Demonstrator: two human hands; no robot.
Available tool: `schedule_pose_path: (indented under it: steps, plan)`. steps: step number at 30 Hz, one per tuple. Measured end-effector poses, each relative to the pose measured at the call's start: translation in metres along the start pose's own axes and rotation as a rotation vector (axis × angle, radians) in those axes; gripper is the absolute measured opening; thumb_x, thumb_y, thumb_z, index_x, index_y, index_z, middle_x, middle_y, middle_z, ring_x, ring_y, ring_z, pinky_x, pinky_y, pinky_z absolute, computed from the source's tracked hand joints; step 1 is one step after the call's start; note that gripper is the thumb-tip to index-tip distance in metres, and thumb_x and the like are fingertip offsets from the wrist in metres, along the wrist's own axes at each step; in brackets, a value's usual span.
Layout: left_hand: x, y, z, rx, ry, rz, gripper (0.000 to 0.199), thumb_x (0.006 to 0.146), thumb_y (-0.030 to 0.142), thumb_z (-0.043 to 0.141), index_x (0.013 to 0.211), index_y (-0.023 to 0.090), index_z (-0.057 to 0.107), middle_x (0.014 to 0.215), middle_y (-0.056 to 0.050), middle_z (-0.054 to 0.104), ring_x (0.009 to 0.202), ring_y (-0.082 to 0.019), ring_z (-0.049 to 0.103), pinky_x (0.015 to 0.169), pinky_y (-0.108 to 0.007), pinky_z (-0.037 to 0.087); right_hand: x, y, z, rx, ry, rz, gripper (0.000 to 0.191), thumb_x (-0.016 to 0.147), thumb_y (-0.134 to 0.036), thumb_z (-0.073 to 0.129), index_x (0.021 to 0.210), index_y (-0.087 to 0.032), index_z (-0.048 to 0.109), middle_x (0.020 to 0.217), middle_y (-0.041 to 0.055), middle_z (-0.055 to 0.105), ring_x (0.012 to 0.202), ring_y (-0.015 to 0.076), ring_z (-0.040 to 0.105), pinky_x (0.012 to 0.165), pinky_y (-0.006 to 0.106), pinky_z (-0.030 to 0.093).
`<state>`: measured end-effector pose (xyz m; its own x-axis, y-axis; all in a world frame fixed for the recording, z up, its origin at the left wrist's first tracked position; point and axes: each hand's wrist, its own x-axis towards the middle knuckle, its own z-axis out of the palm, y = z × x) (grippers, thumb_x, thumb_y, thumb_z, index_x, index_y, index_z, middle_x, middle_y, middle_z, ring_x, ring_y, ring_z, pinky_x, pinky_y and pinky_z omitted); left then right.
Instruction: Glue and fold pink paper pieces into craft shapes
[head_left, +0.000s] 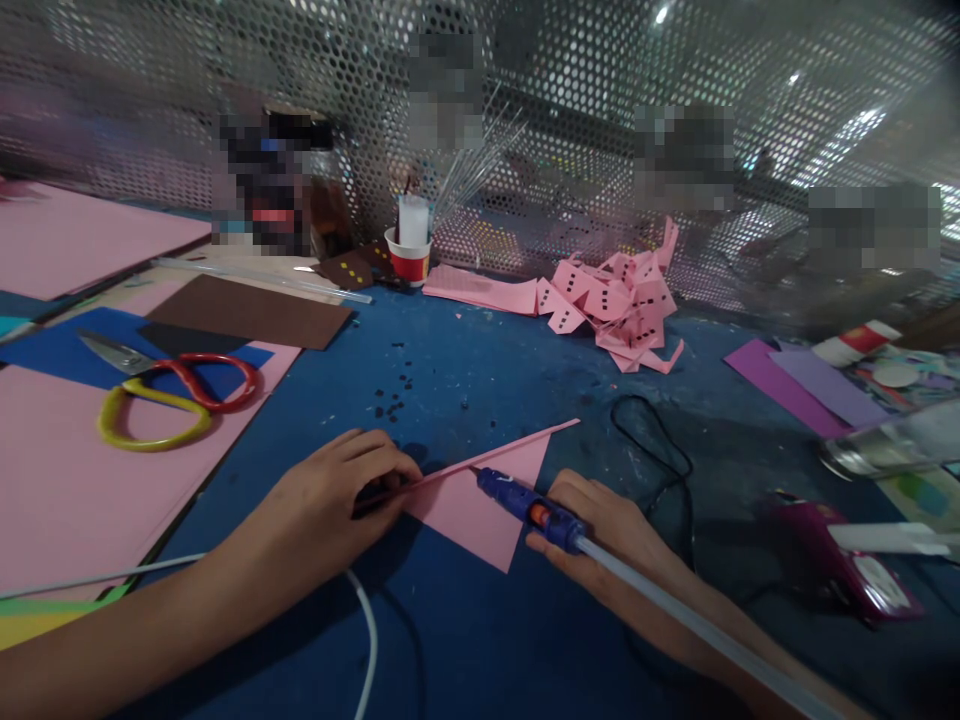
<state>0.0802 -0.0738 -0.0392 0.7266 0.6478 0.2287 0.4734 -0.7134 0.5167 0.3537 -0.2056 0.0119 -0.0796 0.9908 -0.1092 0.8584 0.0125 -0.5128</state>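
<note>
My left hand pinches the left end of a piece of pink paper, whose upper edge is rolled or folded into a narrow strip. In my right hand is a blue glue gun, its nozzle at the folded edge near the middle of the paper. A long translucent glue stick sticks out from the gun's back end. Small black paper bits lie on the blue table beyond my left hand.
Scissors with red and yellow handles rest on paper sheets at left. Folded pink paper pieces are heaped at the back, near a paper cup. A black cord, a white cable and a magenta device lie nearby.
</note>
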Motion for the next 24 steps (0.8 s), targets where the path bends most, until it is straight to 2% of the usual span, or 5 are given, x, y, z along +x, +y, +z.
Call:
schedule_pose_path:
  steps: [6, 11, 17, 24]
  plan:
    - [-0.0001, 0.0013, -0.0004, 0.007, -0.016, -0.029, 0.015, 0.094, 0.024, 0.057, 0.098, 0.026, 0.071, 0.094, -0.003, 0.069, 0.086, -0.019, 0.063, 0.072, -0.027, 0.049, -0.0004, 0.0025, -0.0017, -0.005, -0.019, 0.012, 0.024, 0.097, -0.020, 0.062, 0.079, -0.023, 0.047, 0.090, -0.0003, 0.060, 0.076, 0.0158, 0.056, 0.065, 0.027, 0.041]
    - [0.0007, 0.0003, 0.0002, 0.004, 0.001, -0.014, 0.015, 0.093, 0.024, 0.057, 0.097, 0.026, 0.072, 0.093, -0.003, 0.069, 0.085, -0.019, 0.063, 0.071, -0.027, 0.049, -0.0003, 0.0042, -0.0028, -0.025, -0.049, 0.024, 0.022, 0.098, -0.024, 0.061, 0.080, -0.023, 0.050, 0.090, 0.0006, 0.061, 0.077, 0.0166, 0.056, 0.067, 0.028, 0.043]
    - [-0.0004, -0.0005, 0.0006, 0.007, 0.003, -0.007, 0.015, 0.093, 0.023, 0.057, 0.098, 0.025, 0.071, 0.094, -0.004, 0.069, 0.086, -0.019, 0.063, 0.072, -0.028, 0.050, -0.0014, 0.0054, -0.0032, -0.033, 0.008, 0.003, 0.021, 0.099, -0.024, 0.061, 0.081, -0.023, 0.050, 0.092, 0.0003, 0.062, 0.077, 0.0158, 0.058, 0.067, 0.028, 0.044]
    - [-0.0005, -0.0003, 0.0000, 0.006, -0.013, -0.030, 0.014, 0.093, 0.024, 0.058, 0.099, 0.027, 0.070, 0.096, -0.003, 0.069, 0.087, -0.019, 0.063, 0.074, -0.028, 0.049, -0.0019, 0.0063, -0.0062, -0.060, -0.008, 0.002, 0.022, 0.099, -0.022, 0.059, 0.080, -0.023, 0.048, 0.090, 0.0005, 0.061, 0.075, 0.0155, 0.058, 0.065, 0.027, 0.043]
